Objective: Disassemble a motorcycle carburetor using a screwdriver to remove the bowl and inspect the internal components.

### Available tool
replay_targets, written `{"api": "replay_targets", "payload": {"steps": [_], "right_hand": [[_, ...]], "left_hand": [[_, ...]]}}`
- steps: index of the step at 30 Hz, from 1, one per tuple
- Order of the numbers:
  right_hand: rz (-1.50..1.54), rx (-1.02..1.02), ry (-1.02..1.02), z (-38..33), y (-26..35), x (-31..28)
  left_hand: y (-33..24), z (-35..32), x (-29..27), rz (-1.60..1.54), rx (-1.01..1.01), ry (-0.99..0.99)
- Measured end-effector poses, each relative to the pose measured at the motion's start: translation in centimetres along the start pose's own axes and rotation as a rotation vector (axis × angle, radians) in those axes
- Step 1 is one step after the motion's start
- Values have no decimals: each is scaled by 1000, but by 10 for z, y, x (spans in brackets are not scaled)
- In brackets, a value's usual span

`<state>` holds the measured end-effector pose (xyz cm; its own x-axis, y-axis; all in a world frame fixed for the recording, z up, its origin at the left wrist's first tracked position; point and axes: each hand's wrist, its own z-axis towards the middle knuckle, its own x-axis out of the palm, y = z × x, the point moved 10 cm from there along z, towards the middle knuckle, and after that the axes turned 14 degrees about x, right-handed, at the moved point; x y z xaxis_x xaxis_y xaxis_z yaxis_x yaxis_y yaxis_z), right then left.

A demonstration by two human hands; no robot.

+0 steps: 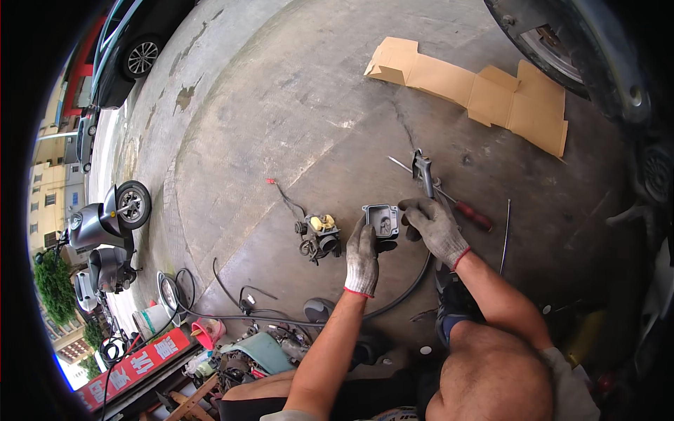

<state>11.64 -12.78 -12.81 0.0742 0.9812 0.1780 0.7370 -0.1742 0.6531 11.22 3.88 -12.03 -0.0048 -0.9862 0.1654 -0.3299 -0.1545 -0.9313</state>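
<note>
My left hand [363, 256], in a grey-coated work glove, grips a small square metal bowl [382, 220] that looks like a carburetor float bowl. Its hollow side faces up. My right hand [433, 228], gloved alike, is at the bowl's right side with thumb and bent fingers apart; whether a fingertip touches the rim is unclear. On the floor left of my left hand lies a carburetor body [321, 237] with a yellowish float on top and a thin wire ending in a red connector [271, 182].
Beyond my right hand lie an air blow gun [423, 170] on a black hose [411, 289] and a screwdriver with a red handle [474, 215]. A thin metal rod [506, 237] is farther right. Flattened cardboard [477, 91] lies ahead. A pink bucket [208, 332] and piled parts stand lower left.
</note>
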Motion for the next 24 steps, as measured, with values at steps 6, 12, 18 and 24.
{"api": "replay_targets", "payload": {"steps": [6, 12, 18, 24], "right_hand": [[-1009, -415, -787, -12, 25, -100], [-1340, -182, -648, 11, -4, -106], [-1376, -31, -391, -40, -1, -121], [-613, 63, -169, -102, 6, -134]], "left_hand": [[39, -11, -21, 90, -41, -82], [59, -20, -23, 177, -44, -96], [70, -23, -30, 266, -52, -102], [74, -21, -49, 430, 42, -110]]}}
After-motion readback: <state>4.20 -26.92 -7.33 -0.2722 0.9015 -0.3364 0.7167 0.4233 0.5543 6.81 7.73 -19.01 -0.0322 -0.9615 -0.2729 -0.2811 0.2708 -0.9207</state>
